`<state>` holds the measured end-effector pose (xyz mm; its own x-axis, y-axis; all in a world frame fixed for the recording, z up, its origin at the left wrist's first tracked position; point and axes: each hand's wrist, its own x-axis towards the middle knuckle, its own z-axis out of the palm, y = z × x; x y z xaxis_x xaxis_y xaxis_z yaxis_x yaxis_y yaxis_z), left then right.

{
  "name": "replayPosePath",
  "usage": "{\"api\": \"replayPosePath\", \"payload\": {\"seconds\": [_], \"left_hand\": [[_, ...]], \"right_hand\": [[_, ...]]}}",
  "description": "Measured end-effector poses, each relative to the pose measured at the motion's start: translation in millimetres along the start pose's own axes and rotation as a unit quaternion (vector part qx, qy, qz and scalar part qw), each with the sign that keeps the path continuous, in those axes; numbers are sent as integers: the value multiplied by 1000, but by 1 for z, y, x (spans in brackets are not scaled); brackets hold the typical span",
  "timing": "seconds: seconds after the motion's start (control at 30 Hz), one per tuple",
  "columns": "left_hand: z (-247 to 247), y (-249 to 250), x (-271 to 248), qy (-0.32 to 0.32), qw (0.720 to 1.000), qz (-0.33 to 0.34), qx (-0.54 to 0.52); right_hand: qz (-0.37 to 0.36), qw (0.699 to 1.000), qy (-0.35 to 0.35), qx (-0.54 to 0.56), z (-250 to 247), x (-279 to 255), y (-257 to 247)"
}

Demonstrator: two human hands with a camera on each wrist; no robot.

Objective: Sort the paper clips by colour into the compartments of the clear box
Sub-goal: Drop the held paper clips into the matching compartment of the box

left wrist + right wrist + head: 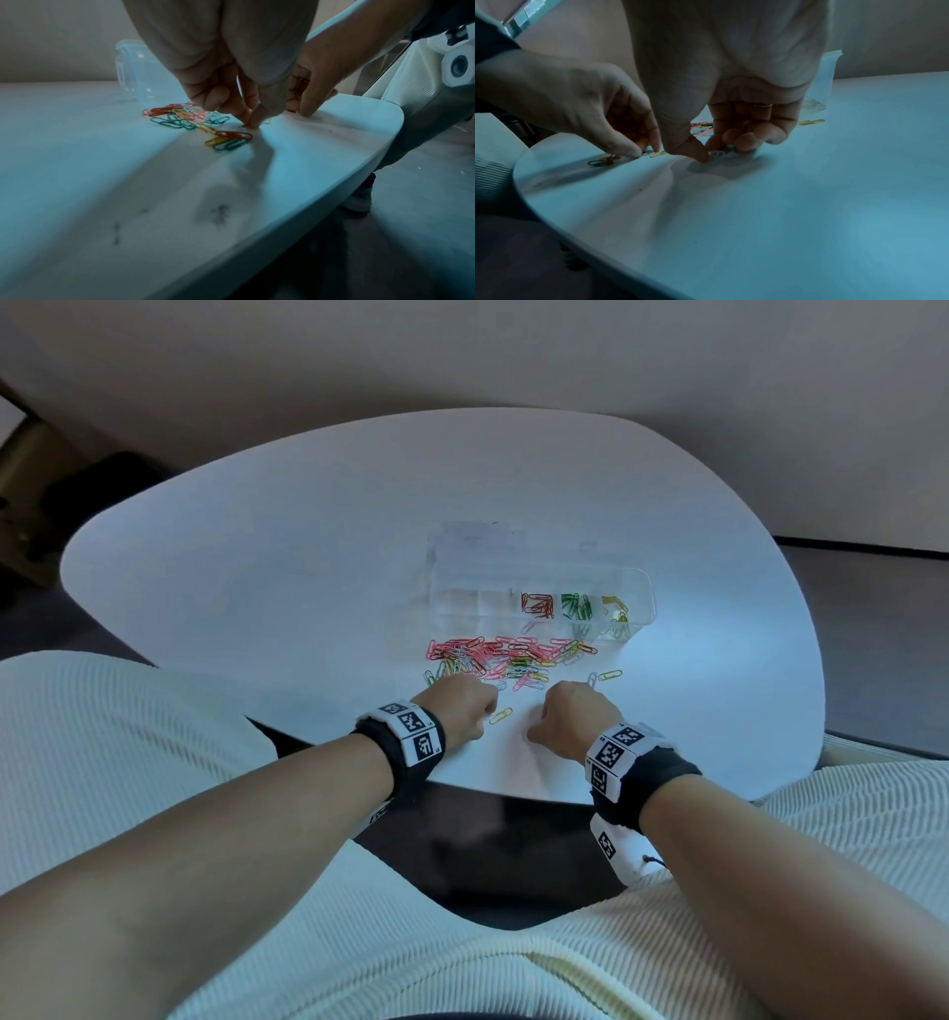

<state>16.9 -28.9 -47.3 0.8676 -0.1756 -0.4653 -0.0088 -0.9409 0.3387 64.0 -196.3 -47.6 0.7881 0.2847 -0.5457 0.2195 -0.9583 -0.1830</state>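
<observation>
The clear box (544, 580) stands on the white table (257, 567), with red clips (537, 604), green clips (576, 606) and yellow clips (616, 608) in separate compartments. In front of it lies a mixed pile of paper clips (493, 657). My left hand (480, 711) is at the pile's near edge; its thumb and forefinger meet on the tabletop (251, 123) and pinch a small clip whose colour I cannot tell. My right hand (544, 719) is beside it, thumb pressed on the table and curled fingers holding a few pale and green clips (721, 152). A yellow clip (500, 715) lies between the hands.
The box's clear lid (475, 539) stands open behind it. A white clip and a yellow clip (610, 675) lie apart at the right of the pile. The table's near edge (513, 793) is just behind my wrists, above my lap.
</observation>
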Motion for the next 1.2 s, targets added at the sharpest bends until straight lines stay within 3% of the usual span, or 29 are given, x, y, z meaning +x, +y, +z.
{"api": "replayPosePath", "payload": {"seconds": [0.13, 0.2, 0.23, 0.33, 0.4, 0.47, 0.53, 0.67, 0.73, 1.0, 1.1, 1.2], "left_hand": [[-3, -2, 2, 24, 999, 4, 25], [-5, -2, 3, 24, 999, 4, 35], [-5, -1, 2, 18, 999, 3, 41], [-5, 3, 1, 6, 999, -2, 43], [-3, 4, 0, 10, 1000, -5, 24], [-2, 5, 0, 9, 1000, -6, 14], [-1, 4, 0, 2, 1000, -7, 10], [-7, 4, -2, 29, 1000, -10, -7], [-15, 5, -4, 65, 996, -16, -60], [-39, 5, 3, 133, 960, -81, -233], [-45, 5, 9, 133, 956, -102, -239], [-45, 7, 12, 120, 959, -135, -217]], "right_hand": [[9, 999, -15, 40, -6, -3, 1], [13, 989, -19, 143, -16, -1, 5], [26, 973, -19, 228, -23, -1, 8], [80, 880, 2, 468, -40, 0, 17], [90, 842, 34, 532, -46, 1, 25], [90, 825, 65, 553, -48, 3, 33], [93, 837, 89, 532, -47, 7, 38], [82, 941, 131, 302, -38, 15, 41], [84, 964, 131, 217, -30, 17, 44], [84, 975, 123, 163, -23, 18, 43], [105, 969, 135, 176, -27, 18, 45], [130, 972, 99, 166, -36, 18, 48]]}}
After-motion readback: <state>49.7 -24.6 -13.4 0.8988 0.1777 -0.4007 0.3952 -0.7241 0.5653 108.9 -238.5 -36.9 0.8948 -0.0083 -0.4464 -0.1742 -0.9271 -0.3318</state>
